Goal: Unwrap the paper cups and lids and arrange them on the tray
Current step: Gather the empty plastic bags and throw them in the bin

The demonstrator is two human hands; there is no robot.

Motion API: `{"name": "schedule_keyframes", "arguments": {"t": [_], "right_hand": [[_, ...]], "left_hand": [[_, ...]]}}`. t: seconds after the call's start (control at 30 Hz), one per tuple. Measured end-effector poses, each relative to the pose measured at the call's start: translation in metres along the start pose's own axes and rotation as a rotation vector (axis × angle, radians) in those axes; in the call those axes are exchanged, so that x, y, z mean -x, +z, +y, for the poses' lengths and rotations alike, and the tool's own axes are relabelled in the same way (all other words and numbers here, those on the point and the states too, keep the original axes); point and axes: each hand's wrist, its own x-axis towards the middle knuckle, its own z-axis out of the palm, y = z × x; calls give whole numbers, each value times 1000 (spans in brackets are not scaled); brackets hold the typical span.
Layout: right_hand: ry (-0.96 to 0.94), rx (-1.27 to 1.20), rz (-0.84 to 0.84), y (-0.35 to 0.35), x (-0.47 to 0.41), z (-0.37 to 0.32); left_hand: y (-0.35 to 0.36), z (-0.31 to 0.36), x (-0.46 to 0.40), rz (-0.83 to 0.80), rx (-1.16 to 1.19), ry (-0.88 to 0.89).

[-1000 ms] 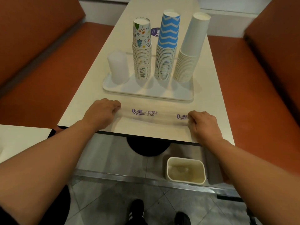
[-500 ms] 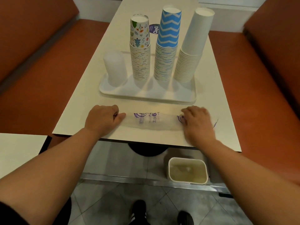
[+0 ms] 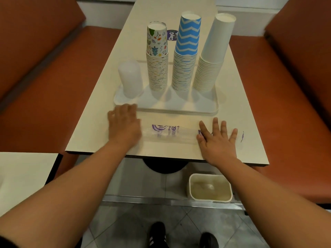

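My hands now lie flat: my right hand (image 3: 217, 140) spreads its fingers on the clear wrapper (image 3: 168, 134), no longer pinching its end. My left hand (image 3: 123, 125), blurred, seems released too. The wrapper lies on the tabletop (image 3: 93, 122) before the tray (image 3: 179, 104).

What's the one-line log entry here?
hands flat on wrapper | cups, lids on tray

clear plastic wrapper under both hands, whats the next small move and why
Probably gather the flattened clear plastic wrapper with purple print into one hand and lift it away: it lies empty under both open hands, left hand, right hand, while cups already stand on the white tray.
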Motion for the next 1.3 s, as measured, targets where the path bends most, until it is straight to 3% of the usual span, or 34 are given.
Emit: {"name": "schedule_keyframes", "arguments": {"t": [0.07, 0.17, 0.27, 0.5, 0.7, 0.77, 0.83, 0.9, 0.93, 1.03, 1.13, 1.3], "right_hand": [[6, 6, -6, 0, -1, -1], [16, 22, -8, 1, -1, -1], [34, 19, -6, 0, 0, 2], [97, 0, -25, -2, 2, 2], [123, 3, -24, -1, 4, -1], [76, 6, -35, -2, 8, -3], [20, 11, -54, -1, 15, -10], [-30, 19, -79, 2, 20, -17], [-61, 26, -89, 3, 20, -18], [-209, 3, -131, -1, 22, -3], [-379, 24, -172, -8, 31, 22], [-427, 70, -66, 1, 44, 30]], "left_hand": [[-2, 53, 5, 5, 82, 176], [5, 115, 21, -244, 22, 422], [19, 91, 22, -398, -39, 278], [11, -35, 22, -408, -47, -35], [-5, -42, 14, -512, -79, -98], [-19, -12, 10, -414, -128, -34], [-32, 32, 15, -302, -90, 198], [-31, 75, 30, -336, 40, 476], [-29, 90, 39, -378, 102, 531], [-20, 109, 48, -481, 224, 449], [-25, 111, 54, -559, 112, 465], [-30, 109, 64, -596, 122, 418]]}}
